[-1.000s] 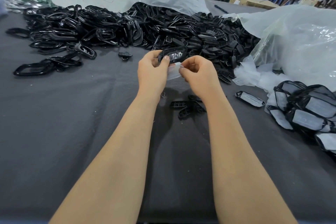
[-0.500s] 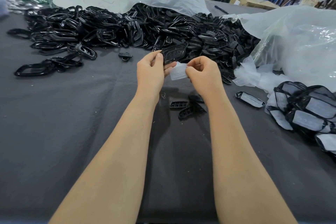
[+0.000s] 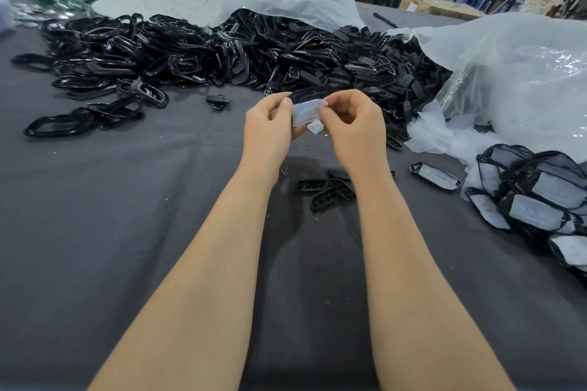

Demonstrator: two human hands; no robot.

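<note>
Left hand (image 3: 266, 130): pinches the left end of the black shell (image 3: 309, 94), keeping it off the counter (image 3: 127, 216), likely to brace it.
Right hand (image 3: 357, 128): fingertips pinch the right edge of the clear pad (image 3: 304, 114), laid against the shell's near face.
Where: shell and pad are mid-air between both hands, in front of the parts pile (image 3: 222, 54).
Why held so: probably seating the pad into the shell; needs two hands.
Supply: pile within reach, spilled from a plastic bag (image 3: 524, 79).
Right side: padded shells (image 3: 533, 194) heaped apart, seemingly done.
Spare shells (image 3: 330, 192): on the counter below the wrists.
</note>
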